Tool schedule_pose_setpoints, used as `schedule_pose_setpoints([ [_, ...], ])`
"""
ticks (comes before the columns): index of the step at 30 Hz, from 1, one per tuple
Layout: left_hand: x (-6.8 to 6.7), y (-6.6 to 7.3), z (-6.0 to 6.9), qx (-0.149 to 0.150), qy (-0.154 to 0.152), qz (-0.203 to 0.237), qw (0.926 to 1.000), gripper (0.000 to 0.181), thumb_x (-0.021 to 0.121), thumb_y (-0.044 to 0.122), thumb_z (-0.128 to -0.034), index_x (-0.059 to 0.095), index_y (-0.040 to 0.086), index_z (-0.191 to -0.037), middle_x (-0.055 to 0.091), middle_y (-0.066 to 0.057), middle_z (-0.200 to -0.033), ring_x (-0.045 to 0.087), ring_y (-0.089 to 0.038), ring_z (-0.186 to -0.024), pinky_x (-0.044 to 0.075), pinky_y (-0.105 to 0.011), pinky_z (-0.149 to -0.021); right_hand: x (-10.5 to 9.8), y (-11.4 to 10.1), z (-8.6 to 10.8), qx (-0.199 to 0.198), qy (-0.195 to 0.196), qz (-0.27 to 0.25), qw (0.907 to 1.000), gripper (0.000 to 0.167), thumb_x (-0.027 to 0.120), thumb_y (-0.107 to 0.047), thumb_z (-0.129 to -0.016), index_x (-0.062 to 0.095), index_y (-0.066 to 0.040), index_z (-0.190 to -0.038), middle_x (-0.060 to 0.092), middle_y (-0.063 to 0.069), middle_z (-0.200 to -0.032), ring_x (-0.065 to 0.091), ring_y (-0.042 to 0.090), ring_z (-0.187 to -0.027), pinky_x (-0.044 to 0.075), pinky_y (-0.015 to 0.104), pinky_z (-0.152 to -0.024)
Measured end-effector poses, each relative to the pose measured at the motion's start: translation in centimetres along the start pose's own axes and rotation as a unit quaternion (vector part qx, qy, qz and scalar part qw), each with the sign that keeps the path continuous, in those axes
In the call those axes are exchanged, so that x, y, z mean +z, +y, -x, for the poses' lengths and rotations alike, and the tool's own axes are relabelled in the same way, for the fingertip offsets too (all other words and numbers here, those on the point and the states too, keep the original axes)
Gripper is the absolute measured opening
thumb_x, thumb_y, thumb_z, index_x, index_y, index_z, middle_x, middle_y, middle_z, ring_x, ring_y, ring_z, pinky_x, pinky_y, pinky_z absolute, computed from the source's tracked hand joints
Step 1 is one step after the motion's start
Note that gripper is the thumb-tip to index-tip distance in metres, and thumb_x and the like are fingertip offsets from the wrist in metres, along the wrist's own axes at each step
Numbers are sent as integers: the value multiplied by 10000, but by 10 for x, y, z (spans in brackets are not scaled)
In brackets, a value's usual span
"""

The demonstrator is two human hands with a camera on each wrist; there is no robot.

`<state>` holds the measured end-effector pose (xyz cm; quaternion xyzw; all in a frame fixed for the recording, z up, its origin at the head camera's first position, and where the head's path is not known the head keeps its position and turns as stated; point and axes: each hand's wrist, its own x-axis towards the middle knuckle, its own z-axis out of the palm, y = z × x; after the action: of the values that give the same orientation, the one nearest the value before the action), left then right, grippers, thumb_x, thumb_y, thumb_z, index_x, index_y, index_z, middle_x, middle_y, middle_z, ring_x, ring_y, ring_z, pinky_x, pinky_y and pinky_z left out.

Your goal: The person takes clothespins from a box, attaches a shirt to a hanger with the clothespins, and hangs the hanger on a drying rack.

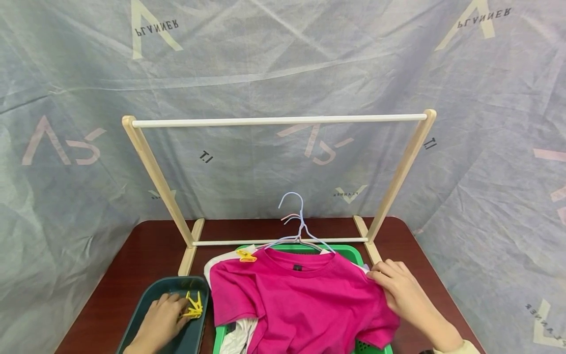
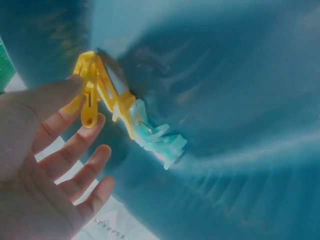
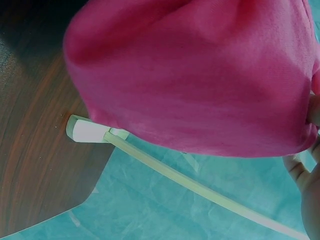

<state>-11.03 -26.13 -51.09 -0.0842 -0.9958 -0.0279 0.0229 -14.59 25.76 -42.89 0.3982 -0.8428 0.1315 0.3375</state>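
My left hand (image 1: 161,317) is down in the dark teal tray (image 1: 148,300). In the left wrist view its thumb and forefinger pinch a yellow clothespin (image 2: 89,95), the other fingers spread apart. Another yellow clothespin and a light teal clothespin (image 2: 150,132) lie beside it. My right hand (image 1: 398,285) grips the magenta T-shirt (image 1: 309,300) at its shoulder on the right; in the right wrist view the cloth hides part of the fingers. A pale lavender hanger (image 1: 302,221) rises from the shirt's neck. On the opposite shoulder sits a yellow clothespin (image 1: 246,255).
Under the shirt lies a green basket (image 1: 353,253) with white cloth (image 1: 240,334) showing. Behind it stands a wooden rack with a white top rail (image 1: 278,120) on a dark red-brown table (image 1: 119,265). Grey printed sheeting (image 1: 283,64) hangs around the table.
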Motion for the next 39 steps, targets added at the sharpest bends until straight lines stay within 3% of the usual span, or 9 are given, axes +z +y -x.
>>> schedule_pose_setpoints([
  [6,-7,1,0,65,305,54,9995,324,812,270,-630,496,224,-688,468,106,-683,485,-152,-713,351,-324,-563,-1,0,0,36,11,-13,10000,366,292,-49,-874,646,-128,-826,560,-61,-819,473,113,-760,291,265,-759],
  [15,-19,3,0,266,875,6,9958,392,824,277,-613,595,131,-896,589,22,-806,561,-244,-803,448,-430,-646,0,0,1,-12,92,-21,10000,362,291,-40,-860,640,-132,-837,558,-72,-817,463,103,-758,289,258,-744],
  [27,-36,0,-3,246,1222,94,9922,282,807,276,-635,629,157,-818,546,35,-790,547,-259,-836,427,-482,-697,2,0,1,-42,134,-18,9999,360,295,-32,-846,639,-137,-844,560,-76,-825,464,101,-756,297,263,-745],
  [39,-63,0,-14,290,1745,305,9838,385,809,236,-630,640,72,-935,592,-61,-883,528,-301,-897,402,-486,-725,3,0,1,-118,298,-17,9995,379,275,-59,-893,641,-134,-826,560,-71,-816,463,103,-742,307,270,-739],
])
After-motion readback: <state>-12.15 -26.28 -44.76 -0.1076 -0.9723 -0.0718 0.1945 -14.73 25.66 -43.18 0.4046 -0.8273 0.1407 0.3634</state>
